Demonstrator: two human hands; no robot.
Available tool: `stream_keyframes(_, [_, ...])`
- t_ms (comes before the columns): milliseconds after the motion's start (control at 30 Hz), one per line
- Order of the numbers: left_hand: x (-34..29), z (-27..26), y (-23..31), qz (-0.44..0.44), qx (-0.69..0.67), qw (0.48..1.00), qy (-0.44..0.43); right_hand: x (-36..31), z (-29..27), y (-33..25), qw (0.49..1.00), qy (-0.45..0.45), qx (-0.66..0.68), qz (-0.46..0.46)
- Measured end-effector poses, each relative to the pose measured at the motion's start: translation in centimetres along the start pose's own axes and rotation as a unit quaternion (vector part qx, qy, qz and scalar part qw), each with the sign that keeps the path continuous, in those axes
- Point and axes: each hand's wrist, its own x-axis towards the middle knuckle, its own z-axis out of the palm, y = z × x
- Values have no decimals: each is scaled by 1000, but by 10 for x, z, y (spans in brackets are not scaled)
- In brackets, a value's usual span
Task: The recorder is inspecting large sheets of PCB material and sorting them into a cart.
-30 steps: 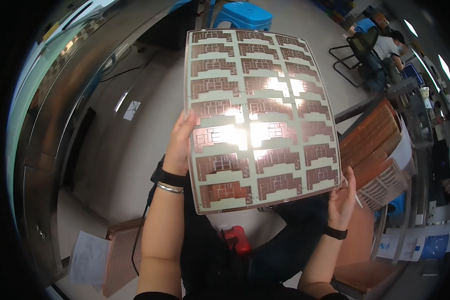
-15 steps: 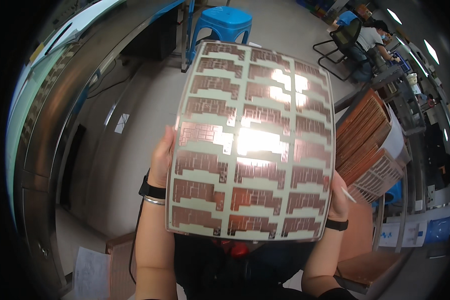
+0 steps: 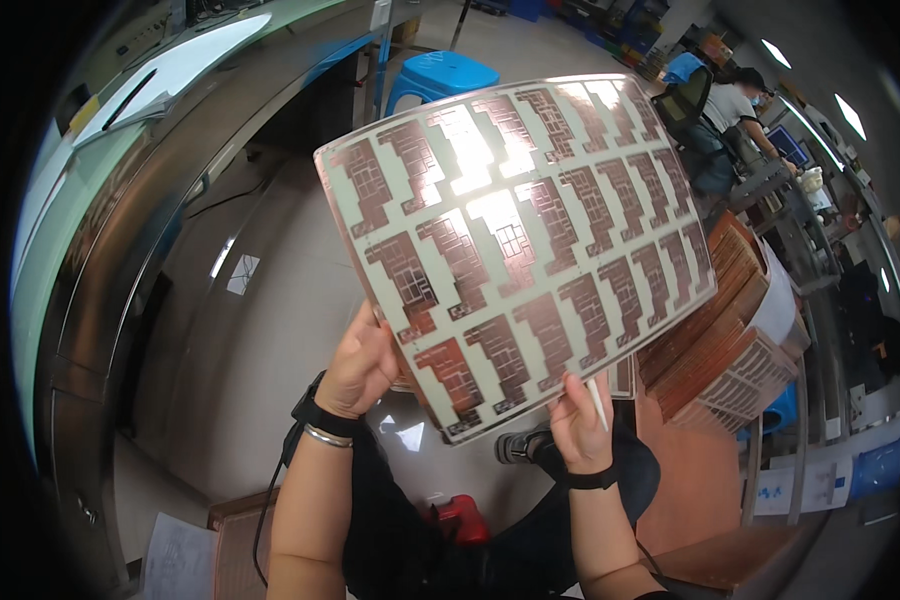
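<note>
A large thin circuit board panel [image 3: 505,240], pale with rows of copper-coloured patterns, is held up tilted in front of me and catches bright glare. My left hand [image 3: 358,365] grips its lower left edge, with the thumb on the near face and the other fingers partly hidden behind. At the bottom edge my right hand [image 3: 580,430] pinches the panel. A slim white stick [image 3: 598,405], perhaps a pen, is tucked between the right hand's fingers.
To the right leans a thick stack of copper-coloured panels [image 3: 715,305], beside a reddish-brown board [image 3: 688,460]. A metal workbench [image 3: 100,310] runs along the left. Beyond the panel stands a blue stool [image 3: 445,72]. A seated person [image 3: 735,110] works far right. Something red [image 3: 460,520] sits between my legs.
The panel has turned about a quarter turn, from upright to lengthwise. My right hand has shifted left to its bottom edge; my left hand has moved slightly down and right.
</note>
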Motion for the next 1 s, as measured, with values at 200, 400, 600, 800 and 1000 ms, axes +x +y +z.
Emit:
stream_keyframes(200, [-2,5,15,-27,63,995,75,11,-82,-48,987,33,110,-115])
stream_keyframes(400, [2,-1,10,2,92,991,99,-17,-123,-128,967,184,-67,-165])
stream_keyframes(600, [1,2,7,-38,186,974,126,-39,-113,-137,950,124,-261,-119])
stream_keyframes(800, [3,2,4,-53,209,969,121,-43,-111,-143,917,150,-339,-148])
stream_keyframes(1000, [3,2,-1,-54,218,966,130,-47,-108,-143,908,150,-355,-161])
